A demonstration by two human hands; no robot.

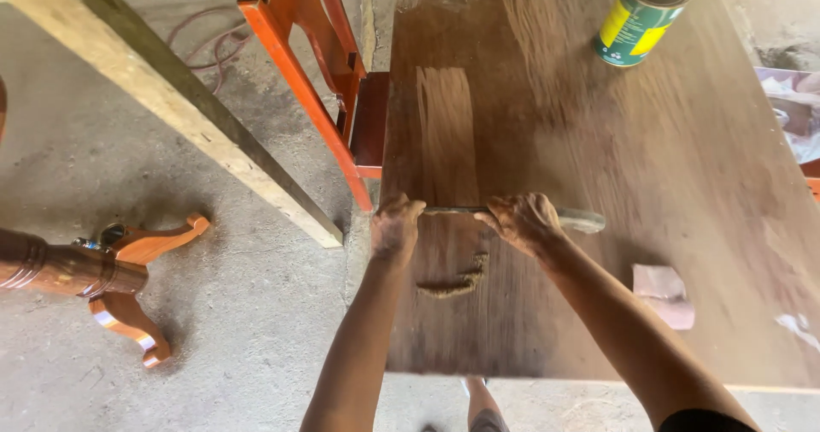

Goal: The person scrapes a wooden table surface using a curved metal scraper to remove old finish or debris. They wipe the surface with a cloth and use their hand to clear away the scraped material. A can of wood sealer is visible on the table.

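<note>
A large brown wooden board (598, 141) lies flat in front of me. Both my hands grip a long flat scraper blade (581, 220) held crosswise on the board. My left hand (395, 225) holds its left end near the board's left edge. My right hand (523, 220) grips its middle, and the blade's right end sticks out past it. A small ridge of brown paste (454, 283) lies on the board just below the blade. A lighter streaked strip (446, 133) runs up the board above the blade.
A green and yellow tin can (642, 17) stands open at the board's far end. A folded piece of sandpaper (664, 293) lies at my right forearm. Left of the board are an orange chair (316, 64), a pale plank (171, 99), and a carved table leg (102, 278) on the concrete floor.
</note>
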